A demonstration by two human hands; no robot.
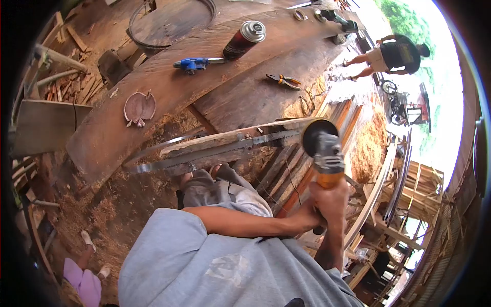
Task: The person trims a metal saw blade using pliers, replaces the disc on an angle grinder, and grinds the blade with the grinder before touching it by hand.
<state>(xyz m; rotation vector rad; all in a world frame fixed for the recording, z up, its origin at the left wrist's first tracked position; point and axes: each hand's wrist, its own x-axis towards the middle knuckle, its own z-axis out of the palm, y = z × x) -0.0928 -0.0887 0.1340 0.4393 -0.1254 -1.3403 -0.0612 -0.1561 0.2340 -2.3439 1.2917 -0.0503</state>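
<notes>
Both of my hands are closed on an angle grinder point(328, 161), grey at the head and orange-yellow on the body. My right hand point(331, 197) wraps round its body, and my left hand point(308, 219) grips just behind, partly overlapped by the right. The round dark disc point(318, 135) of the grinder is at the right end of a long toothed saw blade point(220, 152); whether they touch I cannot tell. That blade runs along the edge of a rough wooden board point(204, 143) in front of my legs.
On a large curved slab point(174, 87) stand a dark spray-style can point(244, 41) with a blue torch head point(193, 65) beside it, and a round wood slice point(139, 108). Pliers point(284, 81) lie on another board. A person point(399, 55) stands beyond; sawdust covers the ground.
</notes>
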